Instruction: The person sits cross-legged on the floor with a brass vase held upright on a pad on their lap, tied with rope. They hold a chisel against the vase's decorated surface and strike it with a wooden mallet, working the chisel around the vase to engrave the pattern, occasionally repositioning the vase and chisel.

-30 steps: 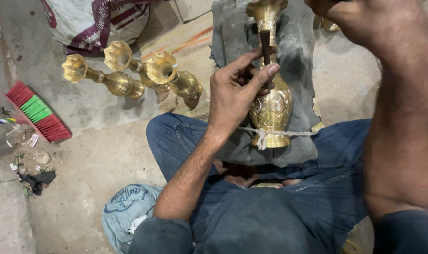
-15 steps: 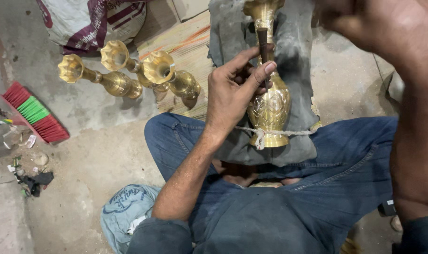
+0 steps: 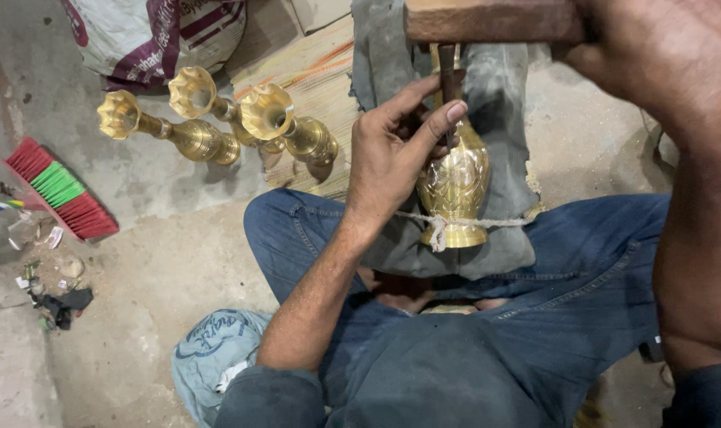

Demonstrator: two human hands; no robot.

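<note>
A brass vase [image 3: 455, 186] lies on a grey cloth [image 3: 495, 95] over my lap, tied down near its base with a pale cord [image 3: 487, 223]. My left hand [image 3: 392, 147] pinches a thin dark chisel [image 3: 447, 73] upright against the vase's upper body. My right hand [image 3: 661, 55] at the top right grips a wooden mallet [image 3: 487, 20], whose head sits right over the chisel's top end. The vase's neck is hidden behind the mallet and hand.
Three more brass vases [image 3: 218, 119] lie on the concrete floor at the upper left, partly on a woven mat [image 3: 313, 71]. A red and green brush [image 3: 59, 190] and a printed sack [image 3: 162, 32] are farther left. A pale blue bag [image 3: 218, 357] lies by my left knee.
My right hand has brought the wooden mallet down into view over the chisel. My left hand keeps the chisel on the vase, with little shift.
</note>
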